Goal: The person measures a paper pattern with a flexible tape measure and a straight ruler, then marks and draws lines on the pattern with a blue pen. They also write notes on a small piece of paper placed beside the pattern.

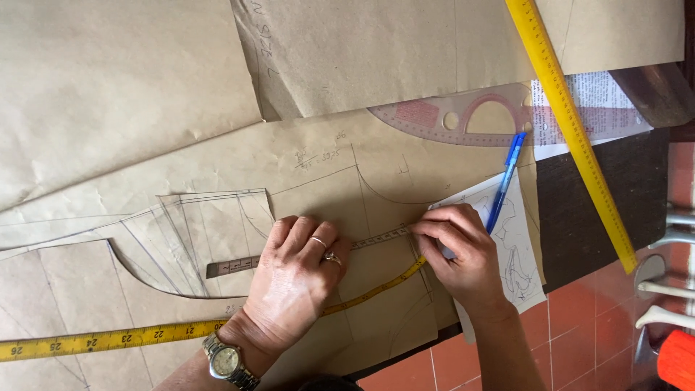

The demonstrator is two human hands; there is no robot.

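My left hand point(297, 282), with rings and a wristwatch, lies flat on brown pattern paper point(326, 166) and presses down a yellow measuring tape point(108, 338). The tape runs from the left edge under that hand, loops near my right hand and doubles back along a pencil line. My right hand point(463, 253) pinches the tape at the loop, fingertips at the line's right end. A blue pen point(505, 182) lies just above my right hand on a white sketch sheet point(517, 246).
A clear pink curved ruler point(463, 116) and a long yellow straight ruler point(572, 130) lie at the upper right. More brown paper sheets point(108, 80) cover the table. Red floor tiles point(579, 326) show below the table's edge, with white metal parts point(670, 289) at the right.
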